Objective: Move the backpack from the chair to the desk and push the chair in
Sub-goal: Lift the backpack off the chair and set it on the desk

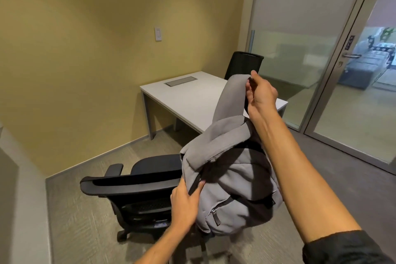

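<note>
A grey backpack [233,180] hangs in the air above the seat of a black office chair [137,188]. My right hand [260,92] is raised and shut on its grey shoulder strap, pulled up taut. Low at the pack's left side, my left hand [186,199] grips the fabric beside a black strap. The chair stands pulled out from the white desk [188,100], its backrest toward me and its seat partly hidden by the pack. The desk stands against the yellow wall beyond.
A second black chair [243,64] stands behind the desk's far side. A grey cable hatch [180,81] is set in the desktop. Frosted glass panels and a glass door [353,75] with a handle line the right. Grey carpet surrounds the chair.
</note>
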`<state>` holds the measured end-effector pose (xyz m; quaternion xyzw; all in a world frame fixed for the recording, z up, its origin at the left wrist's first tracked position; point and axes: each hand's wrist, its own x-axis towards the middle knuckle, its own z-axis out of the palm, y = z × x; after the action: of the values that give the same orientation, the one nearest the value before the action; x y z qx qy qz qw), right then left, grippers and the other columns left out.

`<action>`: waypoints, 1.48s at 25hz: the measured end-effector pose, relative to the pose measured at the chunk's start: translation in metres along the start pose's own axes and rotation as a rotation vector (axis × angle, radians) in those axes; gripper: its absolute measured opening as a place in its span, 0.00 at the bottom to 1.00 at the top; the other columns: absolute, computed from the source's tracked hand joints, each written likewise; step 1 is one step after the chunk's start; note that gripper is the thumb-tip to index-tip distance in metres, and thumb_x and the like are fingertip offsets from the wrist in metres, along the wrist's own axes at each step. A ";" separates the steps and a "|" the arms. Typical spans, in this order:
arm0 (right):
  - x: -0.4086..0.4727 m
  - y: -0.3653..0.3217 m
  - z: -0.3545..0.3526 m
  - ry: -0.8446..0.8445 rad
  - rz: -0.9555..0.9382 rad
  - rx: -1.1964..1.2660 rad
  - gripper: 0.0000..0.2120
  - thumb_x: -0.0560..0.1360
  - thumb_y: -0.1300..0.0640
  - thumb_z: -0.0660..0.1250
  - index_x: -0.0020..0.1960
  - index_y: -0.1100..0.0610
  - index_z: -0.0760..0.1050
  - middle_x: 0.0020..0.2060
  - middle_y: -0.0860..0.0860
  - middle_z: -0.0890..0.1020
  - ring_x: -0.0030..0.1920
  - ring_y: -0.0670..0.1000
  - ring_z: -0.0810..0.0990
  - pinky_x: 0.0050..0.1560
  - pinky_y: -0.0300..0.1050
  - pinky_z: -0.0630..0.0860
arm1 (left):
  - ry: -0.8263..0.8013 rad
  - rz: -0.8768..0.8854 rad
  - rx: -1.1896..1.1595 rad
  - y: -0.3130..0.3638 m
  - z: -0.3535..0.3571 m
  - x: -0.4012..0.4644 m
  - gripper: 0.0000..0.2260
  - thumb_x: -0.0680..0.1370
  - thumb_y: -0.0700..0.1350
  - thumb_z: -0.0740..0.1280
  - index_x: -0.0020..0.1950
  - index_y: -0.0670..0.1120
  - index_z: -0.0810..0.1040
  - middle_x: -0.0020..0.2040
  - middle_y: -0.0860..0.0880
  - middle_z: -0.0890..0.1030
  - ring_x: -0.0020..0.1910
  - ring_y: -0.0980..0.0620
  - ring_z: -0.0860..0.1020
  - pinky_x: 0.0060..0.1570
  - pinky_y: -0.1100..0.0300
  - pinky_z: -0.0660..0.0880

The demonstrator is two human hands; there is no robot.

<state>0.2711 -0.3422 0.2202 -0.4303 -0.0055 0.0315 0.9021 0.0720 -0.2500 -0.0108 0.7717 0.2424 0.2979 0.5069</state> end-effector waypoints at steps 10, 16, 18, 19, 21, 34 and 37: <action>0.089 -0.062 -0.018 -0.032 -0.174 -0.661 0.12 0.68 0.56 0.72 0.27 0.54 0.75 0.26 0.49 0.75 0.31 0.52 0.73 0.35 0.45 0.72 | -0.038 0.248 -0.305 0.120 0.018 0.078 0.09 0.75 0.39 0.62 0.35 0.42 0.77 0.31 0.50 0.79 0.32 0.54 0.70 0.33 0.57 0.65; 0.107 -0.062 -0.050 -0.341 -0.218 -1.066 0.11 0.71 0.50 0.59 0.36 0.55 0.74 0.27 0.47 0.77 0.31 0.47 0.71 0.33 0.41 0.68 | -0.105 0.090 -0.493 0.157 -0.003 0.127 0.15 0.77 0.41 0.68 0.30 0.45 0.80 0.28 0.52 0.80 0.29 0.58 0.73 0.29 0.65 0.69; 0.109 -0.046 -0.060 -0.453 -0.085 -0.989 0.18 0.77 0.48 0.56 0.45 0.61 0.76 0.41 0.55 0.81 0.43 0.52 0.75 0.48 0.48 0.75 | -0.064 0.055 -0.518 0.172 -0.016 0.146 0.14 0.77 0.40 0.69 0.31 0.49 0.81 0.27 0.57 0.82 0.28 0.61 0.76 0.28 0.67 0.71; 0.108 -0.036 -0.067 -0.543 0.003 -0.818 0.21 0.80 0.46 0.55 0.52 0.61 0.79 0.50 0.56 0.83 0.49 0.54 0.79 0.57 0.52 0.77 | -0.040 0.039 -0.537 0.178 -0.023 0.154 0.12 0.76 0.40 0.69 0.33 0.48 0.82 0.29 0.56 0.83 0.30 0.60 0.78 0.30 0.66 0.73; 0.096 -0.019 -0.081 -0.677 0.183 -0.506 0.29 0.77 0.35 0.58 0.63 0.56 0.79 0.60 0.57 0.83 0.59 0.56 0.82 0.61 0.55 0.77 | 0.011 -0.001 -0.562 0.188 -0.039 0.173 0.07 0.76 0.42 0.70 0.38 0.46 0.82 0.34 0.53 0.84 0.35 0.56 0.80 0.34 0.64 0.76; 0.070 0.057 -0.047 -0.242 -0.122 -0.603 0.20 0.72 0.36 0.67 0.38 0.54 0.79 0.32 0.51 0.84 0.35 0.51 0.83 0.31 0.40 0.75 | -0.259 -0.165 -0.426 0.208 -0.116 0.257 0.23 0.73 0.57 0.72 0.63 0.45 0.80 0.60 0.44 0.83 0.56 0.46 0.82 0.58 0.50 0.76; 0.077 0.054 -0.017 -0.239 -0.122 -0.570 0.21 0.73 0.38 0.68 0.38 0.57 0.78 0.35 0.55 0.83 0.38 0.56 0.82 0.36 0.45 0.76 | -0.210 -0.058 -0.295 0.166 -0.142 0.230 0.30 0.62 0.69 0.73 0.54 0.50 0.84 0.54 0.49 0.86 0.53 0.50 0.84 0.55 0.52 0.76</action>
<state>0.3457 -0.3167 0.1662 -0.6581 -0.1459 0.0249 0.7382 0.1460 -0.0654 0.2362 0.7084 0.1640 0.2331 0.6457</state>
